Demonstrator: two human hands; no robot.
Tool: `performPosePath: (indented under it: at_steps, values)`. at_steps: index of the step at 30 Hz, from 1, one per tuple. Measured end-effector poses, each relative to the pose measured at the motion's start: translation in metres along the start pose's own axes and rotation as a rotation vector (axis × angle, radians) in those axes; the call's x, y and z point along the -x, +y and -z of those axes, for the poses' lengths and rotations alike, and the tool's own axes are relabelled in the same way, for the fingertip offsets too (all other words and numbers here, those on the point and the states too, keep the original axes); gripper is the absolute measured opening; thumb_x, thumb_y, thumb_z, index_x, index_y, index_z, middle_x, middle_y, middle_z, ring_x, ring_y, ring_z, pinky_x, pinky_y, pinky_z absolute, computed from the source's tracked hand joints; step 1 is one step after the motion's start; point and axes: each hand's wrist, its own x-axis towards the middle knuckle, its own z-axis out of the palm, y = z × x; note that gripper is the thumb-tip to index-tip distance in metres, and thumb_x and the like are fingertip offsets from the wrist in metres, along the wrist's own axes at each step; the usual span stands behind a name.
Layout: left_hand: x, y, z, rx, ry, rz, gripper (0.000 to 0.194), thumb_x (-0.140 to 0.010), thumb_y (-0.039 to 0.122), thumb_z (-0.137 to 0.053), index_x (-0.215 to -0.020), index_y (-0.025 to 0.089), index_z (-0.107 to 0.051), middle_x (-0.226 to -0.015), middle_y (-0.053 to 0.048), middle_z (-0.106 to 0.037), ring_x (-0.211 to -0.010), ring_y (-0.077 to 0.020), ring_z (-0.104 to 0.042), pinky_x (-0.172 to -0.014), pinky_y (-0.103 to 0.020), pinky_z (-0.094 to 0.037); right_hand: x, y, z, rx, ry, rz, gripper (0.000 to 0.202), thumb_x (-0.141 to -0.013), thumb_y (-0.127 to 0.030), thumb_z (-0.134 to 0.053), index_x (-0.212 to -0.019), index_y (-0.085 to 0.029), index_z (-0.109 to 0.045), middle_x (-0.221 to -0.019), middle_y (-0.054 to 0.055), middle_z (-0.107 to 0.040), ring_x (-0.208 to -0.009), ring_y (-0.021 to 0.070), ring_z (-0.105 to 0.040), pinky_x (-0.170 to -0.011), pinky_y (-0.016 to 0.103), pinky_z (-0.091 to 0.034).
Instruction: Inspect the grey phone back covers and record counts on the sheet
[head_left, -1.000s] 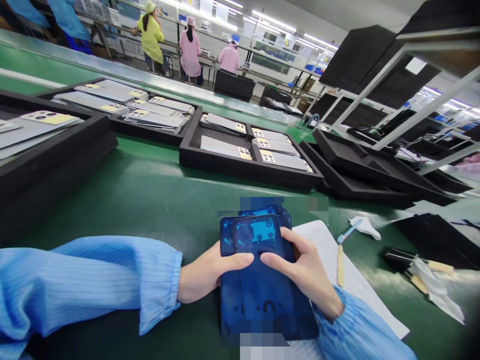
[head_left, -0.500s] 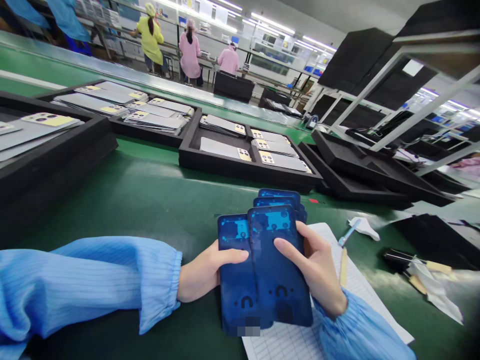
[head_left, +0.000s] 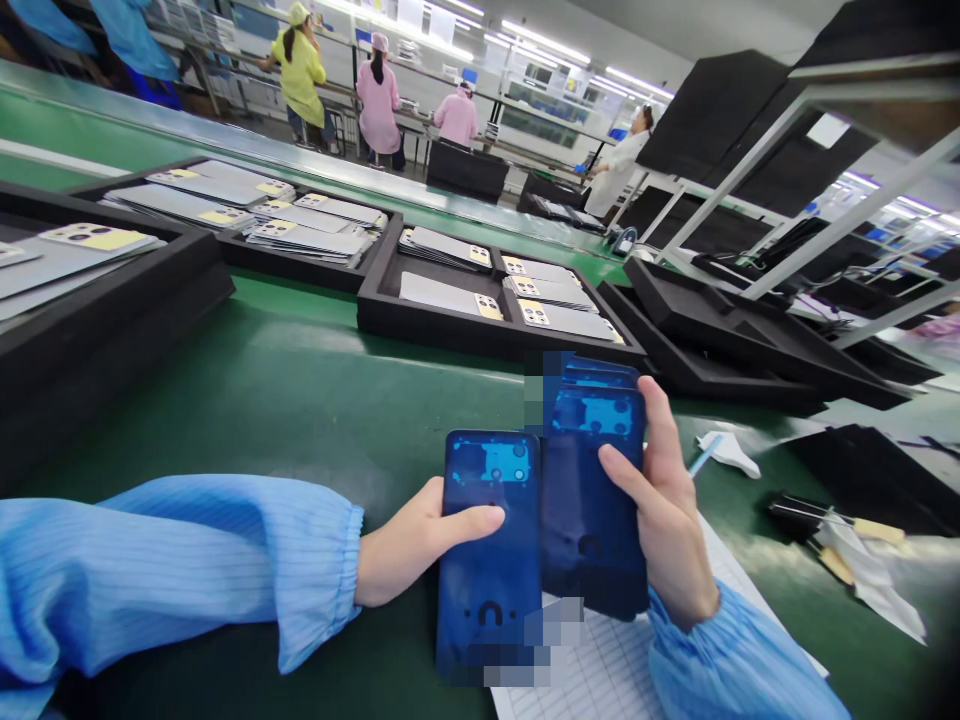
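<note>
My left hand [head_left: 412,542] grips a dark blue phone back cover [head_left: 487,565] upright by its left edge, thumb across its face. Whether more covers lie behind it I cannot tell. Beside it on the right, my right hand [head_left: 669,515] is closed on a fanned stack of phone back covers [head_left: 589,500], its thumb on the front one and its fingers behind. Each front cover shows a bright blue camera area at the top. Under the hands, a printed paper sheet [head_left: 604,665] lies on the green table [head_left: 315,400], partly hidden by the covers and right sleeve.
Black trays [head_left: 480,328] with silver, camera-holed panels [head_left: 442,292] line the table's far side. Further black trays [head_left: 720,340] lean at the right. A blue pen-like tool [head_left: 705,456], a white scrap [head_left: 731,455] and a black-handled tool [head_left: 802,520] lie nearby. Several people stand beyond.
The right hand has moved up and right with its stack, opening a gap from the left cover, which stays nearly in place. A person in white has appeared in the background.
</note>
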Motion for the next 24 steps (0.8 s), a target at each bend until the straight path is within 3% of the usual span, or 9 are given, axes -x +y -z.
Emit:
performPosePath:
  at_steps: [2, 4, 6, 8, 11, 16, 20, 24]
  values:
    - [0.002, 0.001, -0.001, -0.088, 0.048, -0.017, 0.026, -0.077, 0.035, -0.063, -0.096, 0.017, -0.065, -0.093, -0.006, -0.069, -0.088, -0.0186, -0.064, -0.079, -0.028, -0.051, 0.003, 0.000, -0.004, -0.034, -0.020, -0.061, 0.059, -0.088, -0.035, -0.047, -0.139, -0.039, -0.019, -0.144, -0.007, -0.031, -0.131, 0.0244, -0.033, -0.108, 0.044, -0.029]
    - [0.003, 0.002, -0.002, -0.208, 0.068, -0.001, 0.028, -0.077, 0.041, -0.060, -0.083, 0.014, -0.066, -0.077, -0.005, -0.069, -0.066, -0.0141, -0.064, -0.059, -0.020, -0.051, 0.005, 0.001, -0.007, -0.098, -0.044, -0.103, 0.059, -0.086, -0.036, -0.051, -0.138, -0.039, -0.024, -0.143, -0.006, -0.034, -0.131, 0.0248, -0.033, -0.109, 0.045, -0.027]
    - [0.004, 0.003, -0.003, -0.343, 0.098, 0.022, 0.036, -0.076, 0.047, -0.058, -0.068, 0.012, -0.063, -0.055, -0.002, -0.062, -0.040, -0.0080, -0.053, -0.036, -0.015, -0.039, 0.008, 0.001, -0.011, -0.174, -0.101, -0.125, 0.056, -0.086, -0.035, -0.052, -0.136, -0.041, -0.027, -0.143, -0.007, -0.034, -0.132, 0.0236, -0.031, -0.110, 0.043, -0.026]
    - [0.004, 0.003, -0.003, -0.444, 0.136, 0.035, 0.044, -0.076, 0.052, -0.055, -0.057, 0.013, -0.057, -0.041, 0.001, -0.052, -0.027, -0.0046, -0.038, -0.024, -0.014, -0.024, 0.011, -0.001, -0.013, -0.227, -0.147, -0.150, 0.054, -0.086, -0.034, -0.051, -0.135, -0.042, -0.029, -0.144, -0.009, -0.032, -0.133, 0.0220, -0.029, -0.112, 0.042, -0.024]
    - [0.003, 0.002, -0.002, -0.490, 0.149, 0.036, 0.047, -0.078, 0.054, -0.050, -0.053, 0.014, -0.052, -0.040, 0.001, -0.050, -0.025, -0.0037, -0.036, -0.023, -0.013, -0.024, 0.014, -0.004, -0.015, -0.221, -0.200, -0.180, 0.054, -0.086, -0.034, -0.050, -0.136, -0.040, -0.027, -0.145, -0.007, -0.030, -0.134, 0.0228, -0.026, -0.112, 0.045, -0.023]
    - [0.003, 0.000, 0.000, -0.460, 0.031, 0.038, 0.044, -0.080, 0.051, -0.049, -0.065, 0.011, -0.059, -0.055, -0.005, -0.063, -0.029, -0.0051, -0.045, -0.027, -0.012, -0.032, 0.019, -0.003, -0.018, -0.198, -0.251, -0.167, 0.055, -0.088, -0.035, -0.046, -0.138, -0.038, -0.023, -0.144, -0.005, -0.032, -0.131, 0.0234, -0.033, -0.109, 0.045, -0.031]
    - [0.004, 0.000, 0.000, -0.414, -0.005, 0.020, 0.042, -0.079, 0.050, -0.051, -0.064, 0.012, -0.059, -0.055, -0.004, -0.063, -0.029, -0.0056, -0.046, -0.028, -0.013, -0.033, 0.021, 0.001, -0.019, -0.177, -0.250, -0.129, 0.055, -0.088, -0.035, -0.046, -0.138, -0.038, -0.022, -0.143, -0.005, -0.035, -0.128, 0.0239, -0.038, -0.106, 0.043, -0.037]
    - [0.005, 0.001, -0.002, -0.474, -0.060, -0.031, 0.045, -0.084, 0.045, -0.045, -0.060, 0.012, -0.063, -0.055, -0.007, -0.067, -0.044, -0.0128, -0.060, -0.043, -0.018, -0.043, 0.020, 0.001, -0.021, -0.151, -0.216, -0.112, 0.071, -0.081, -0.037, -0.057, -0.140, -0.034, -0.016, -0.137, 0.003, -0.043, -0.117, 0.0278, -0.050, -0.094, 0.041, -0.049]
